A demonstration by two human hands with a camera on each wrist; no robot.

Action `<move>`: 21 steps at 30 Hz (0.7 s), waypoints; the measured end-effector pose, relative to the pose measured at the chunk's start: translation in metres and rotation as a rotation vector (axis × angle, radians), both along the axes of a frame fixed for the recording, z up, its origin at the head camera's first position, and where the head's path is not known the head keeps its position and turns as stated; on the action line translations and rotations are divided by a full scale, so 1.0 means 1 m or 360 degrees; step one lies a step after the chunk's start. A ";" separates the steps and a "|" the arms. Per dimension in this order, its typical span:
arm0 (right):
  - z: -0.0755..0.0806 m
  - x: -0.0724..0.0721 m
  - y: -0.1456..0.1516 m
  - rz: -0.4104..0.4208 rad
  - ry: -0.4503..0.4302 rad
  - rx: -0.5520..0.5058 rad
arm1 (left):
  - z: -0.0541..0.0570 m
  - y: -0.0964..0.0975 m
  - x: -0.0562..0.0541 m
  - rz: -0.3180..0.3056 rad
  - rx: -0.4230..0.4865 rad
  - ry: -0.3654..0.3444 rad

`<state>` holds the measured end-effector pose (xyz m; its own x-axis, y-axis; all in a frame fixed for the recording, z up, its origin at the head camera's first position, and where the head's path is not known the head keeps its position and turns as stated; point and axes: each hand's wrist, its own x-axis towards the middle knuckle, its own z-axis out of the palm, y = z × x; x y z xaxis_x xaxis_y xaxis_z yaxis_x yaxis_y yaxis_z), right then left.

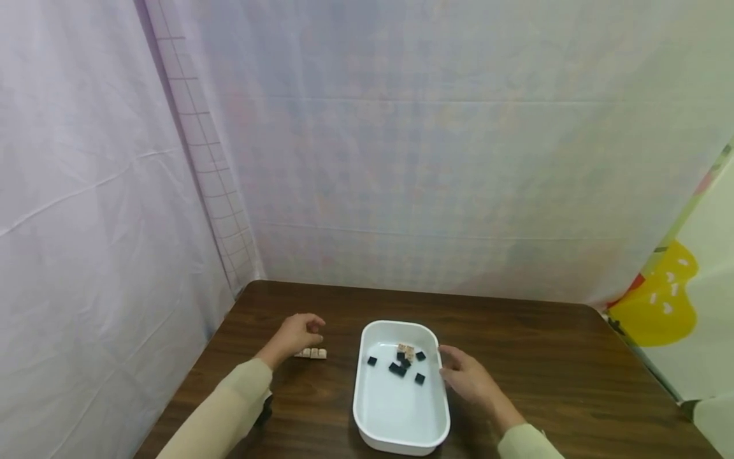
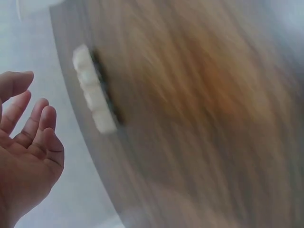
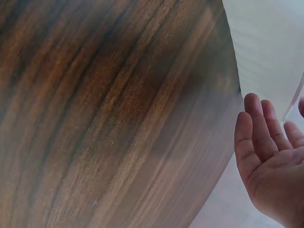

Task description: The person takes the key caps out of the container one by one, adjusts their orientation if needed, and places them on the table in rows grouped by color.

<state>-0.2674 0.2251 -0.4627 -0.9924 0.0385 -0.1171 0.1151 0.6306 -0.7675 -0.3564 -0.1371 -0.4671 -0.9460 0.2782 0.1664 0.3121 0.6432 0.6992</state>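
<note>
A short row of small white tiles point(image 1: 311, 353) stands on the left of the table; in the left wrist view the row point(image 2: 93, 95) shows a dark side. My left hand point(image 1: 299, 333) hovers close by that row, with bent, loose fingers and nothing in them. A white rectangular tub point(image 1: 401, 414) stands in front of me. In it lie several loose black squares point(image 1: 420, 378) and a few light tiles with reddish markings point(image 1: 406, 350). At the tub's right rim is my right hand point(image 1: 467, 377), fingers extended and holding nothing; whether they touch the rim cannot be told.
The dark wood-grain table point(image 1: 539, 363) has rounded far corners. White curtains point(image 1: 430, 159) hang behind it and on the left. At the right, beyond the table edge, is a yellow shape point(image 1: 659, 306) on a pale surface. Something black point(image 1: 265, 411) shows beside my left forearm.
</note>
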 end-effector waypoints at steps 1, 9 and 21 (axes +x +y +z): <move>0.000 -0.001 -0.001 0.0001 -0.0013 0.0001 | 0.002 0.005 0.000 -0.0019 0.0002 0.0012; 0.000 -0.004 -0.002 0.0015 -0.0044 0.0000 | 0.016 0.049 -0.003 -0.0143 0.0061 -0.0002; -0.002 -0.003 -0.001 0.0017 -0.0047 -0.0059 | 0.020 0.109 0.002 -0.0309 -0.0066 0.0103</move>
<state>-0.2704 0.2246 -0.4643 -0.9887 0.0233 -0.1478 0.1318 0.6033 -0.7866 -0.3542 -0.0279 -0.4474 -0.8615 0.4623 0.2098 0.4767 0.5942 0.6478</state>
